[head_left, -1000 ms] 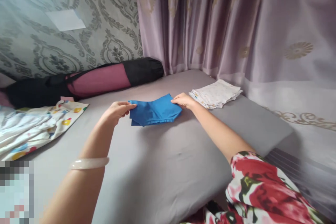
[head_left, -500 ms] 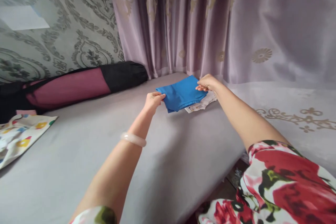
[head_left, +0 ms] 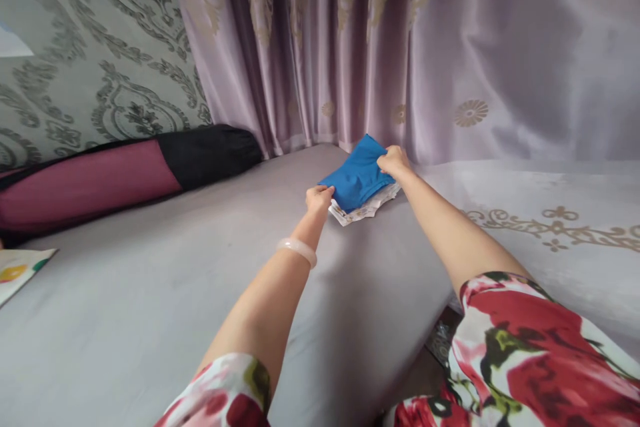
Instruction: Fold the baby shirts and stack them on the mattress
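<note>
A folded blue cloth [head_left: 356, 173] lies on top of a folded white patterned cloth [head_left: 361, 211] at the far right corner of the grey mattress [head_left: 150, 293]. My left hand [head_left: 319, 198] pinches the blue cloth's near left corner. Its far right corner is gripped by my right hand [head_left: 394, 161]. A pale bangle sits on my left wrist.
A pink and black rolled bag [head_left: 125, 170] lies along the patterned wall at the back left. Mauve curtains [head_left: 400, 47] hang right behind the cloths and drape over the right side. A colourful printed cloth [head_left: 17, 267] shows at the left edge.
Both hands have carried the blue cloth from the middle of the mattress to the right and set it on the white folded cloth. The view has swung right.
</note>
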Tool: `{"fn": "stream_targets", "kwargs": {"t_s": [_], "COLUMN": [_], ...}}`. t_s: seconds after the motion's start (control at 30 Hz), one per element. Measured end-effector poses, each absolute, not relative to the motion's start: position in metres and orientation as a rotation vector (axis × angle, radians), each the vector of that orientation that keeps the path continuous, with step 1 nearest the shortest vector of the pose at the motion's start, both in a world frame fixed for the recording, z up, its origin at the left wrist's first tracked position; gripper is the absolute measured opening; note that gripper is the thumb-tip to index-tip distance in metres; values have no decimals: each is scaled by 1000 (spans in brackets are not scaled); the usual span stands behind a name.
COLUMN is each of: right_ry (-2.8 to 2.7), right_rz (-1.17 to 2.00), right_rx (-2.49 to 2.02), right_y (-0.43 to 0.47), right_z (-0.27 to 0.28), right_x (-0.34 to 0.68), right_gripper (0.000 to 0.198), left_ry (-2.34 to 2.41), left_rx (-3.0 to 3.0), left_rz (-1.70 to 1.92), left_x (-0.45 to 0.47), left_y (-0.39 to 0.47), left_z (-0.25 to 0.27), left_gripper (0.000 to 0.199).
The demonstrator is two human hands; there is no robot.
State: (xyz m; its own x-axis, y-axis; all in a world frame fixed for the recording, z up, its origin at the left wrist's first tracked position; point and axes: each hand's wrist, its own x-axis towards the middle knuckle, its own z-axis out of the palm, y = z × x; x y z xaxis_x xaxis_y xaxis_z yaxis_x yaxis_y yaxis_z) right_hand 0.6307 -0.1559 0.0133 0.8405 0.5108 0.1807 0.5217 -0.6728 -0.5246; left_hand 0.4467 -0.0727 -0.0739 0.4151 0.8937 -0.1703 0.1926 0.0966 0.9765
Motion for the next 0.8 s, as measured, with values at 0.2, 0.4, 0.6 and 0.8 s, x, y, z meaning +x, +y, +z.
{"fn": "stream_targets", "kwargs": {"t_s": [0.2,0.4,0.6,0.8], "right_ry": [-764,-788,-1024,-1057], "right_rz": [-80,41,172,176], "right_rx": [-2593,-2648,-2638,-2777], "right_y": [-156,-158,-157,-156], "right_z": [13,-7,-47,-75], "right_x": [632,647,646,631], "right_gripper": [29,57,75,58], "left_ry": [1050,1018,1006,1139], "left_rx": [1455,1547,1833,2144], "left_rz": [686,644,541,577], "left_x": [460,456,407,313], "left_y": [-71,-78,-78,-47], "left_z": [-86,-91,-97,-109], "left_gripper": [23,41,34,23]}}
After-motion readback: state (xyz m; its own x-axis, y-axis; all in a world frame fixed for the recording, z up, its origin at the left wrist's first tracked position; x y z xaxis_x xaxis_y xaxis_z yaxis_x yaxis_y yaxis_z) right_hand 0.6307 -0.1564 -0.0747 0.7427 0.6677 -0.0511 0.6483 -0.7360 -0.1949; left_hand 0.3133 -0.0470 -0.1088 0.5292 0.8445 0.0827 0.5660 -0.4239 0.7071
